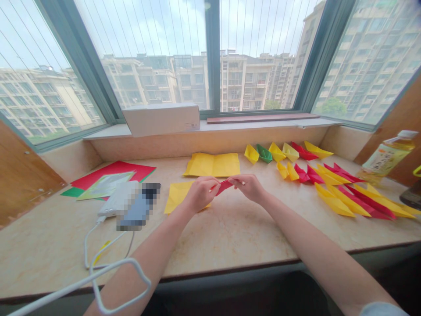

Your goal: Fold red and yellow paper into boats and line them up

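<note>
Between my two hands, raised a little over the counter, is a small piece of folded red paper (225, 187). My left hand (203, 193) pinches its left end, and my right hand (247, 186) pinches the right end. Fingers hide part of the fold. Just behind the hands lies a creased yellow sheet (212, 165). Another yellow sheet (176, 198) lies partly under my left hand. To the right stand folded paper boats in yellow, green and red, among them a green boat (264, 153) and a red boat (304, 151).
On the left are red sheets (113, 169), a white power bank (119, 198), a blurred phone (138, 210) and a white cable (115, 265) crossing near my left forearm. A drink bottle (388, 156) stands at far right. A white box (162, 120) rests on the windowsill.
</note>
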`<action>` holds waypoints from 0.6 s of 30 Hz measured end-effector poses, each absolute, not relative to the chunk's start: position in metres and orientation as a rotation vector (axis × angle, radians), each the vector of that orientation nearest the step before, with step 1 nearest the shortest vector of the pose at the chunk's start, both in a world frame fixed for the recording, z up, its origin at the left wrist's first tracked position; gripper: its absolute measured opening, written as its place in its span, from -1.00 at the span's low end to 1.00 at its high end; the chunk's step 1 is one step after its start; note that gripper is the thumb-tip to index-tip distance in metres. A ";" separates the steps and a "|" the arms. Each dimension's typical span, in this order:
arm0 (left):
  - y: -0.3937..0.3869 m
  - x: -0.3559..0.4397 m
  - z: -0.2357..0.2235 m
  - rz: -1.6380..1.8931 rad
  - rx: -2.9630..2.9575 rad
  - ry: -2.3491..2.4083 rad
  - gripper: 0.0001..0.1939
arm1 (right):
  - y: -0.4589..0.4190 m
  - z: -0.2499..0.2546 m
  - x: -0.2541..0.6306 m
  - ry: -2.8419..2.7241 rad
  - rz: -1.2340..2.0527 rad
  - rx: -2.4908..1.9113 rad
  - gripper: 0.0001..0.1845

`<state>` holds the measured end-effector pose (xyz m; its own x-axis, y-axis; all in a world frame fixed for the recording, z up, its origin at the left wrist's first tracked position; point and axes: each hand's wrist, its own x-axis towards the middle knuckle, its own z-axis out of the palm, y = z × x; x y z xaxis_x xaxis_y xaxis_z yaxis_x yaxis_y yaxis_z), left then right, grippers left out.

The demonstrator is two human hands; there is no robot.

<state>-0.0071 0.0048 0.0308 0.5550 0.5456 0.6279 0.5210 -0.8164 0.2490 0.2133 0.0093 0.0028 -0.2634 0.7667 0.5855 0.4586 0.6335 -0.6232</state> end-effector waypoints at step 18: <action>0.006 -0.013 0.032 0.765 2.787 1.138 -0.67 | 0.006 0.009 0.208 -1.972 0.405 -0.909 -0.86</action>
